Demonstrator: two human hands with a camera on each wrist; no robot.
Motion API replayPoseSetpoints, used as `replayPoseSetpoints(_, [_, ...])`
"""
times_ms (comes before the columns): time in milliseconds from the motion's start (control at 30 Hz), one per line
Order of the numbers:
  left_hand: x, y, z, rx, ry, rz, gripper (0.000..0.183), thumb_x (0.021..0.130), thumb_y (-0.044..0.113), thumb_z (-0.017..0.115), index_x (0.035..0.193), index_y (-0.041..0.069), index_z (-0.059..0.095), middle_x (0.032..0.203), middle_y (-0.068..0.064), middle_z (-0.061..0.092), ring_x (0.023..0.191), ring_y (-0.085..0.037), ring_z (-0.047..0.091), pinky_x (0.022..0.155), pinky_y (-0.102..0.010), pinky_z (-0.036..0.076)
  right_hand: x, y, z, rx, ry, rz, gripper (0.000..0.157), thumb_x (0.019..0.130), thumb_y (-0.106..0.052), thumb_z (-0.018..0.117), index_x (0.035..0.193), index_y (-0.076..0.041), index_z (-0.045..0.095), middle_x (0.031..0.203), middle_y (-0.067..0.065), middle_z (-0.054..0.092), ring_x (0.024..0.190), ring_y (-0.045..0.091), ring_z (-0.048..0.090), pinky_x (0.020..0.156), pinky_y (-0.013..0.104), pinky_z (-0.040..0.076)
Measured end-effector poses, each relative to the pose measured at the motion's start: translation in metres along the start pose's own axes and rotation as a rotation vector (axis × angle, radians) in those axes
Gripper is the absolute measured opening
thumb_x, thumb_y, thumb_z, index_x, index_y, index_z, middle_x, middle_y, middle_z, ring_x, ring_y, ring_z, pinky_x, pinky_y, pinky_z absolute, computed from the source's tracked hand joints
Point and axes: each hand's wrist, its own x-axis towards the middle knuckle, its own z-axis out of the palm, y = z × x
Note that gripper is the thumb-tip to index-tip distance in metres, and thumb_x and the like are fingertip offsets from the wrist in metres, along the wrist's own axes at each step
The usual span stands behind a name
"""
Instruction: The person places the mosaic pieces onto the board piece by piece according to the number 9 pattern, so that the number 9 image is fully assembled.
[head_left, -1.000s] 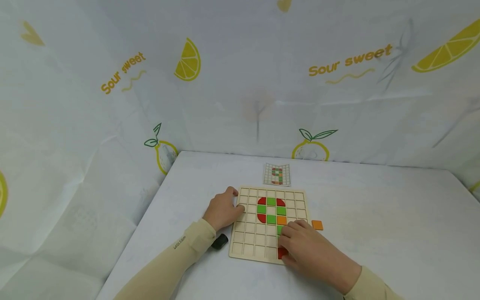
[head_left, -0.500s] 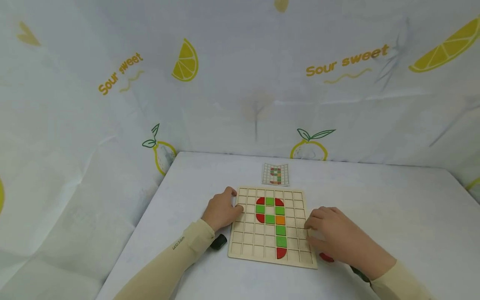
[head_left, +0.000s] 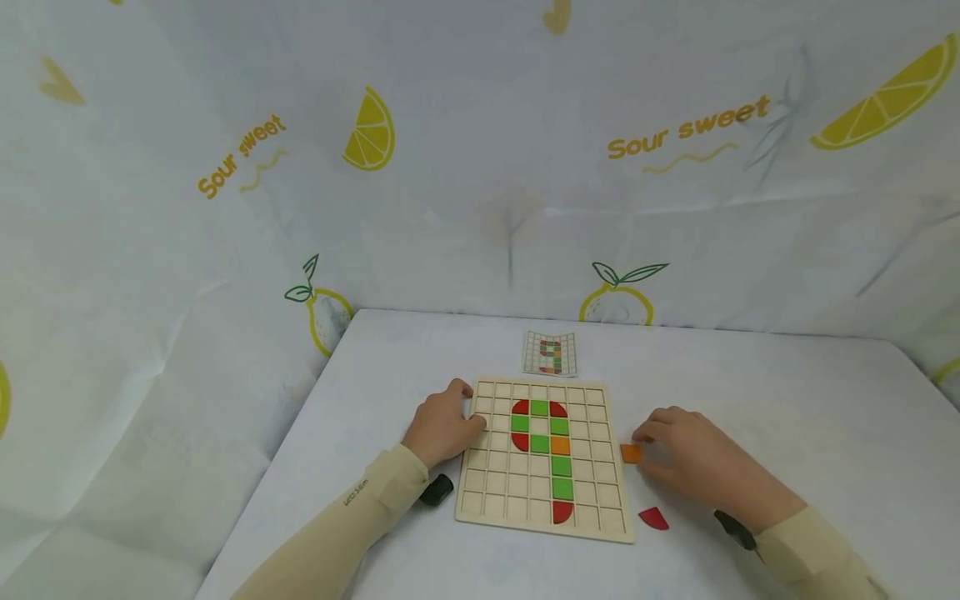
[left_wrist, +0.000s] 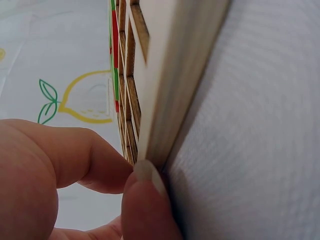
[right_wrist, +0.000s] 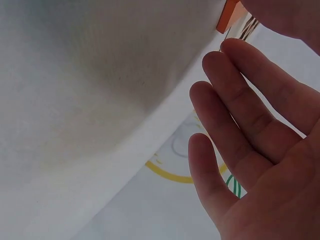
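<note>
A wooden grid board (head_left: 495, 483) lies on the table, with green, red and orange tiles set in it in a 9-like shape. At its left edge my left hand (head_left: 442, 427) grips the rim; the left wrist view shows thumb and forefinger pinching the board's edge (left_wrist: 167, 100). My right hand (head_left: 693, 454) is to the right of the board, beside a loose orange square tile (head_left: 630, 453). In the right wrist view its fingers (right_wrist: 240, 125) are nearly straight, and the orange tile (right_wrist: 229, 16) shows near the thumb. Any contact with that tile is unclear.
A red quarter-round tile (head_left: 653, 518) lies right of the board's near corner. Behind the board is a small pattern card (head_left: 550, 354) showing the same coloured figure. White cloth with lemon prints (head_left: 480, 208) hangs along the table's far and left sides.
My right hand has moved off the board's lower tiles, rightward and then away from me to the loose orange tile. The lower green and red tiles and the loose red tile are uncovered. Left hand stays.
</note>
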Motion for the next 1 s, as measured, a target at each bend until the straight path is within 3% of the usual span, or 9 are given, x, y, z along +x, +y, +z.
replayPoseSetpoints(567, [0.0,0.001,0.0,-0.004,-0.001,-0.004,0.047,0.096,0.024,0.068,0.138,0.005,0.059,0.065,0.0,0.054,0.057,-0.015,0.049,0.054,-0.031,0.039,0.001,0.005,0.002,-0.001,0.001,0.015,0.018,0.085,-0.026,0.09,0.099,-0.019,0.082,0.099,-0.008,0.072,0.094,0.018,0.066,0.091,0.049,0.06])
replayPoseSetpoints(1000, [-0.001,0.001,0.0,0.011,0.012,0.012,0.048,0.095,0.023,0.068,0.138,0.004,0.059,0.066,-0.001,0.057,0.058,-0.015,0.051,0.056,-0.031,0.04,0.003,-0.021,-0.008,0.019,0.015,-0.001,0.016,0.087,-0.033,0.09,0.099,-0.025,0.082,0.101,-0.009,0.073,0.103,0.02,0.067,0.1,0.053,0.058])
